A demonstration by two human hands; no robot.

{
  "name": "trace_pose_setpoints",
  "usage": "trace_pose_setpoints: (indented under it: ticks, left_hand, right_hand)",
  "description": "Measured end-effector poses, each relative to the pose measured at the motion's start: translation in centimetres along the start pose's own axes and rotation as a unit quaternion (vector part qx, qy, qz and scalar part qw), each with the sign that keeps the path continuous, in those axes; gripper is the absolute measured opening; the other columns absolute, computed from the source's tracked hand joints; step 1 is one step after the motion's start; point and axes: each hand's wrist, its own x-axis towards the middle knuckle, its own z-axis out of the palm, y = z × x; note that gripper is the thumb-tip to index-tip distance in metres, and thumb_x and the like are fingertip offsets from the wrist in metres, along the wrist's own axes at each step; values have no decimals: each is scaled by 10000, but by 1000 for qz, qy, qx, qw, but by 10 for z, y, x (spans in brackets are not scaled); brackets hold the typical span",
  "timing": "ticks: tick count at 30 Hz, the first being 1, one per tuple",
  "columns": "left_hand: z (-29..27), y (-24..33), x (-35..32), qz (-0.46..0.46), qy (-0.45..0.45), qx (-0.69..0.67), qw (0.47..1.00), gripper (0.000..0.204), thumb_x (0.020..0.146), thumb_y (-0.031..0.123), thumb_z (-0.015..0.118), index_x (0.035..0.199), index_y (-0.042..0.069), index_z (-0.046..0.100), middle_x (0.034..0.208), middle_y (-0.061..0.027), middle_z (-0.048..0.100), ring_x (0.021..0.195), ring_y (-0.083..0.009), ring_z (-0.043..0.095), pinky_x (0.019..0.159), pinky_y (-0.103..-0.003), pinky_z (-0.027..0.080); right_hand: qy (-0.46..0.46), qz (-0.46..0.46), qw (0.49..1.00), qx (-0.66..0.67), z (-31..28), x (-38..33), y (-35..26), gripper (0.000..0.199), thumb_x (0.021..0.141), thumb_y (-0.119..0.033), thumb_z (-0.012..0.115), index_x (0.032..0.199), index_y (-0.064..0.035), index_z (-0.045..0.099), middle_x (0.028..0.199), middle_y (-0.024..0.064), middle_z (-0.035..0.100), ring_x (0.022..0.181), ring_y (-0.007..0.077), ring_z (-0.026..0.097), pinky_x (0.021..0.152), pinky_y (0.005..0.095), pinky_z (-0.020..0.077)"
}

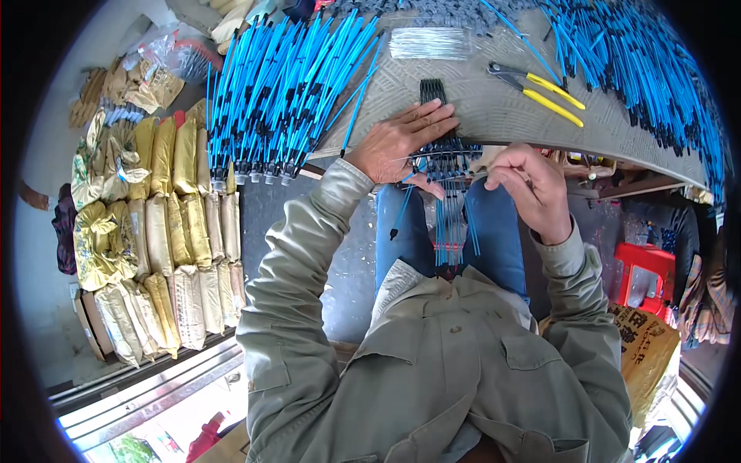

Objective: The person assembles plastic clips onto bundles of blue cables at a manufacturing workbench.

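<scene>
My left hand (401, 143) lies flat over a row of thin blue rods with black ends (432, 89) at the table's near edge. Its fingers are stretched across the black parts and its thumb is spread toward me. The rods' blue lengths (450, 231) hang down between my knees. Just right of them, my right hand (529, 185) is closed, with thumb and forefinger pinched. A thin wire (463, 176) seems to run from the rods to this pinch; it is too fine to see clearly. One loose blue rod with a black tip (400, 214) dangles below my left hand.
A pile of blue rods (285, 92) lies at the table's left, another (633, 77) at its right. Silvery wires (428, 44) and yellow-handled pliers (552, 94) rest on the grey table (494, 108). Stacked packages (170, 231) stand left, a red stool (647, 274) right.
</scene>
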Motion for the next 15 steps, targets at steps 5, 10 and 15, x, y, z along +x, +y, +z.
trace_pose_setpoints:
  ticks: [5,10,15]
  left_hand:
    - [0,-2,2,1,-12,4,1000,940,600,653,634,1292,49,439,1347,-130,426,1269,-312,371,1037,-419,326]
    - [-2,1,3,-6,-19,-5,1000,926,613,637,635,1297,46,432,1348,-133,425,1266,-321,373,1037,-426,322]
    - [-4,2,4,-4,-21,5,1000,912,616,615,648,1292,41,437,1343,-140,428,1259,-325,382,1037,-431,320]
  right_hand:
    - [-34,-42,999,-10,2,7,-2,24,834,33,553,837,17,536,728,63,570,650,136,576,601,238,449]
    - [-21,-46,999,-8,1,3,1,27,833,30,557,838,15,535,729,63,570,649,136,574,591,241,447]
    - [-6,-48,999,-17,0,3,1,54,812,38,576,836,14,534,724,70,572,640,150,570,576,250,442]
